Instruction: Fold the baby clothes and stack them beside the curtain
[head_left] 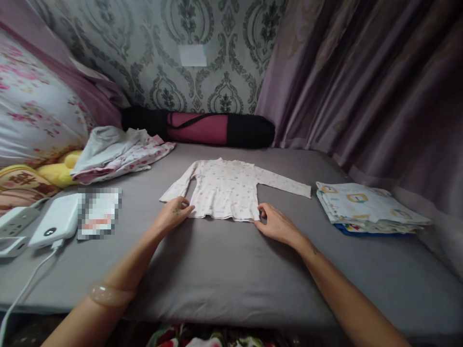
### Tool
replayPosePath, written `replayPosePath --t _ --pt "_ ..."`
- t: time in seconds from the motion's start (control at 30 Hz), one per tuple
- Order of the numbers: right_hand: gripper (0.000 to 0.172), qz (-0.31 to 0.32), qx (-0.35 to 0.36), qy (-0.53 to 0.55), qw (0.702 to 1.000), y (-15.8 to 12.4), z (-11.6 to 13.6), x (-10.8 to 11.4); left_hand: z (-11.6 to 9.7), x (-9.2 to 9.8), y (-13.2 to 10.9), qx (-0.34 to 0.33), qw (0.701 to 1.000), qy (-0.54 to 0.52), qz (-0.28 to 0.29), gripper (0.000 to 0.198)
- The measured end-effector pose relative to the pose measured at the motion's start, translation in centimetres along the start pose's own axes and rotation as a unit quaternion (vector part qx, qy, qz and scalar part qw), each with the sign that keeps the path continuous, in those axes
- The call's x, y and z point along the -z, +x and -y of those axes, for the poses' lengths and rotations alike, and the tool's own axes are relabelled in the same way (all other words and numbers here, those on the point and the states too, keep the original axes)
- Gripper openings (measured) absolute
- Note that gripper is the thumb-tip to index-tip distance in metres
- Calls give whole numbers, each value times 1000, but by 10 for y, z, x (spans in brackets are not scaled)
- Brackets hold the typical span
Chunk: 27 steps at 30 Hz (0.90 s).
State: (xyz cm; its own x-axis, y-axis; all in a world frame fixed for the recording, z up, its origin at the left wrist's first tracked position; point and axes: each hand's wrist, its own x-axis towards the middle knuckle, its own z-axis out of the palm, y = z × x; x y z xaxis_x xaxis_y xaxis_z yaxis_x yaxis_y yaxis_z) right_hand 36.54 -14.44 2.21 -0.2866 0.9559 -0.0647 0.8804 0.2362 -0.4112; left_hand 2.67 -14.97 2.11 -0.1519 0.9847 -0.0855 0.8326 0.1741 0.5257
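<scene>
A small white long-sleeved shirt with a faint coloured print lies spread flat on the grey bed sheet, sleeves out to both sides. My left hand rests at the shirt's lower left hem corner, fingers curled onto the fabric edge. My right hand sits at the lower right hem corner, its fingers pinched on the hem there. A clear bangle circles my left forearm.
A folded stack of printed clothes lies at the right. Loose garments are heaped at the back left by a floral pillow. A white power bank with cable, a rolled pink-black bag and a curtain bound the bed.
</scene>
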Motion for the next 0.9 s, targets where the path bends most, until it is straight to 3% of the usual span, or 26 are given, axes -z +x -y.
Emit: replayPosePath --t 0.2,0.33,0.53,0.67,0.9 --pt "30 -39 -58 -64 995 -6 15 -8 -6 -4 -4 51 998 -22 -2 32" --pt "29 -49 -85 -111 989 -5 23 -16 -5 -8 -6 31 999 -20 -4 48" --pt "35 -15 -37 -137 990 -6 20 -12 6 -5 1 -69 998 -3 7 51" --pt "41 -18 -20 -175 984 -11 16 -2 18 6 8 -79 997 9 6 44" --pt "35 33 28 -220 975 -11 12 4 24 9 9 -108 993 19 42 42"
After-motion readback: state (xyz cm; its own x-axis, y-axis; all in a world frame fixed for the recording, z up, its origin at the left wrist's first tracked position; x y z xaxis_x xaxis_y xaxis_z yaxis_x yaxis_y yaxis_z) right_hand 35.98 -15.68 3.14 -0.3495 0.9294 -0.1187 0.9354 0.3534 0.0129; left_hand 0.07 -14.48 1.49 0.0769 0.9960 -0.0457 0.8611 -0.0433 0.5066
